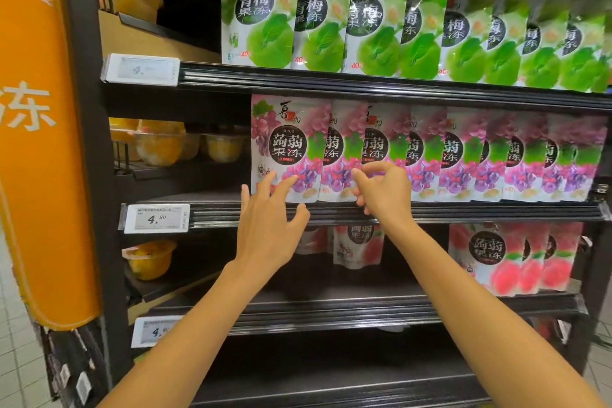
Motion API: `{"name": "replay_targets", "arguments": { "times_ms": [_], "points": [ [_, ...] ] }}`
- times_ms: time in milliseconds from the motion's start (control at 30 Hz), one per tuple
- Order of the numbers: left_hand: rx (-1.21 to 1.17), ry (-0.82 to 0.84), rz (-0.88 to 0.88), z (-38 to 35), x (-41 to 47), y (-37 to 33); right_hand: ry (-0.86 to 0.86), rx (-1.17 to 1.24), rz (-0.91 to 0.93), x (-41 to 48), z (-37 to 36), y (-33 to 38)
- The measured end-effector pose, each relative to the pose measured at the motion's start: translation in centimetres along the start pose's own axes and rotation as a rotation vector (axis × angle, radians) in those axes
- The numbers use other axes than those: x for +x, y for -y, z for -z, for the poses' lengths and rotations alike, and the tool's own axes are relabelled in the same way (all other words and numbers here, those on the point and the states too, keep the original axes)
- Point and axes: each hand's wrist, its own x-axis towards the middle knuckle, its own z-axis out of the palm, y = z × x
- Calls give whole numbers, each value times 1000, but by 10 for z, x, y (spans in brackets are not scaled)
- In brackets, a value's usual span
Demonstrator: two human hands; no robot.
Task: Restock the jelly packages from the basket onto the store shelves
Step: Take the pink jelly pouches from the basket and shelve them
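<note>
here, a dark shelf unit [364, 212] fills the view, with a tall orange banner [39, 142] along its left post. a row of green jelly packages [427, 26] stands upright on the upper shelf. below it, a row of purple jelly packages [463, 156] stands overlapping on the middle shelf. fewer pink jelly packages [516, 258] stand on the shelf beneath. the left hand [268, 225] reaches up with fingers spread, its fingertips touching the lower part of the leftmost purple package [284, 142]. the right hand [387, 195] is just beside it, fingers curled in front of the next purple package; whether they pinch it i cannot tell. fruit cups [159, 146] sit at the left of the shelves, above a price tag [155, 219].
</note>
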Motion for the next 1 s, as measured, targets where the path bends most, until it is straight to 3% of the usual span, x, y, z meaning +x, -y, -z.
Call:
{"name": "replay_targets", "arguments": {
  "times_ms": [167, 300, 400, 533, 733, 1000],
  "points": [
    [-24, -52, -1, -1, -8, -3, 13, 66, 61, -15, 16, -8],
    [-210, -96, -57, -8, -25, -12, 38, 140, 75, -37, 25, -20],
    [-374, -144, -25, -16, -46, -15, 111, 172, 69, -60, 33, -36],
    [-411, -156, 54, -37, -88, -10, 240, 183, 5, -97, 50, -75],
    [-441, 9, 362, -98, -200, 15, 456, 100, -247, -172, 82, -182],
    [-434, 316, 921, -184, -413, 68, 646, -13, -859, -328, 121, -354]
  ]
}}
